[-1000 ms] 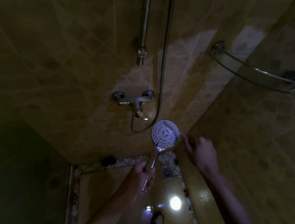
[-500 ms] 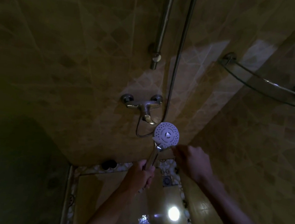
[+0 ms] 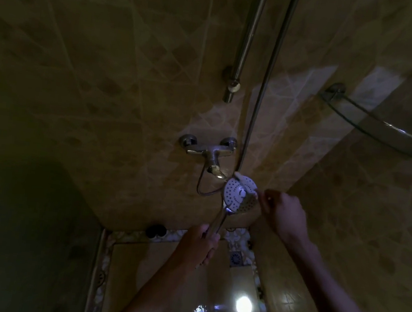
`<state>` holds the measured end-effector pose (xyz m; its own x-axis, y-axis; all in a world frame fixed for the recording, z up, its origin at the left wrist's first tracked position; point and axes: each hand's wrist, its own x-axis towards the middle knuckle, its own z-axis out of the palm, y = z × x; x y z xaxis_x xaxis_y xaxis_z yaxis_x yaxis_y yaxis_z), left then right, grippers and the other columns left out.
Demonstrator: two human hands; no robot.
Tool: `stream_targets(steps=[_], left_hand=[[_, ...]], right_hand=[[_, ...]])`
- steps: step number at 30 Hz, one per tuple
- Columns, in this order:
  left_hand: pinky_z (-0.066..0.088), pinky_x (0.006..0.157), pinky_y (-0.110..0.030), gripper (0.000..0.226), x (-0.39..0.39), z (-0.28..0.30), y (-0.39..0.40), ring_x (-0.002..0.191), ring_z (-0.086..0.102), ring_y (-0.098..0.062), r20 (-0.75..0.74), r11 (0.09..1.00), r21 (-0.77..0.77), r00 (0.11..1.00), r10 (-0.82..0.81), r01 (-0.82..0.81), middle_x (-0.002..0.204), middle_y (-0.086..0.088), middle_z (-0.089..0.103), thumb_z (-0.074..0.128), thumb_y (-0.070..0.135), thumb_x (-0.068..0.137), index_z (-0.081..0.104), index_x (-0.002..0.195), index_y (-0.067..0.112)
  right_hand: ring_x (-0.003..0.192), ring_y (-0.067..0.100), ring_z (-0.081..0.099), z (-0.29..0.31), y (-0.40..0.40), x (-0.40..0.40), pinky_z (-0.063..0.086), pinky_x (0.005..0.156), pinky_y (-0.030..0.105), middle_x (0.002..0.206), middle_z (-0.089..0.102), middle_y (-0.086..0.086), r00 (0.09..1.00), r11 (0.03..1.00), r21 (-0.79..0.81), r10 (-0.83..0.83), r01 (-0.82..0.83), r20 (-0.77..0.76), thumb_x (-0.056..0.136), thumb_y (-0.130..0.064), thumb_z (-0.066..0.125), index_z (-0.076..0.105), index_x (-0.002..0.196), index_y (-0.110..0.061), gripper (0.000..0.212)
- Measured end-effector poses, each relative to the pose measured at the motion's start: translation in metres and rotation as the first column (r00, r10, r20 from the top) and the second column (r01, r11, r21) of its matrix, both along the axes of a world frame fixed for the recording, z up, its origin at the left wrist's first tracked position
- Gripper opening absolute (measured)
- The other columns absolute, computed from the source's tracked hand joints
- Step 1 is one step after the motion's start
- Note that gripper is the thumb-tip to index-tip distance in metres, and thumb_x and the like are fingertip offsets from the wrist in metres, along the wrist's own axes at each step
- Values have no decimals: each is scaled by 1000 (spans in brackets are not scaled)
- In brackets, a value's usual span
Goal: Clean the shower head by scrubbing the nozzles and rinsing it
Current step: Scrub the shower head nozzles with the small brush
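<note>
Left hand (image 3: pixel 200 245) gripping shower head (image 3: pixel 240 193), right hand (image 3: pixel 282 216) seemingly scrubbing

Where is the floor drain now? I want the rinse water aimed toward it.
In the head view the floor drain sits low and right of centre, in the shower floor's far corner, just right of the left hand gripping the shower handle.

Shower head (image 3: pixel 239 194): white face, dotted with dark nozzle holes. Wall tiles (image 3: pixel 139 53): tan-brown, pale diagonal veining. Mixer tap (image 3: pixel 209 153): silver chrome. Floor border (image 3: pixel 136 235), far side: pale and dark pebble mosaic. Floor (image 3: pixel 151 265): glossy yellow-brown.
</note>
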<state>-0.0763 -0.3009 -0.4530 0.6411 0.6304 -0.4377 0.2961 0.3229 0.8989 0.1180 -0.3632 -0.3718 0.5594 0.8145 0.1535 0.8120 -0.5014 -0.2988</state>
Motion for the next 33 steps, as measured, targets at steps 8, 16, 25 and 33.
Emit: stream_targets(steps=[8, 16, 25, 33], left_hand=[[29, 43, -24, 12, 0, 1, 8, 44, 43, -14, -19, 999, -32, 1000, -3, 2, 60, -8, 51, 53, 16, 93, 56, 82, 13], [31, 37, -18, 15, -6, 12, 18, 39, 41, -6, -3, 999, -23, 999, -37, 37, 62, -5, 50, 52, 14, 93, 53, 78, 15], [33, 31, -13, 21, -2, 16, 20, 31, 42, -2, 33, 996, -81, 999, -28, 31, 64, -7, 50, 48, 7, 96, 48, 75, 11], [33, 32, -15, 19, -6, 18, 19, 33, 42, -3, 49, 996, -78, 998, -33, 37, 64, -6, 52, 49, 8, 95, 50, 77, 11]], right_hand=[[59, 16, 60, -7, 2, -21, 48, 52, 31, 64, 62, -3, 991, 986, -116, 129, -124, 43, 97, -51, 37, 63, 81, -20, 44], [58, 23, 61, -2, 7, 13, 31, 44, 23, 56, 52, -5, 998, 999, 25, -45, 46, -40, 98, -38, 45, 62, 74, -17, 36], [62, 13, 61, -2, -3, -21, 43, 53, 27, 70, 64, -4, 972, 979, -91, 195, -184, 132, 95, -58, 23, 66, 100, -26, 54], [52, 3, 53, 9, -7, -16, 40, 46, 20, 64, 55, -10, 984, 981, -120, 160, -151, 76, 99, -42, 38, 63, 99, -28, 29]])
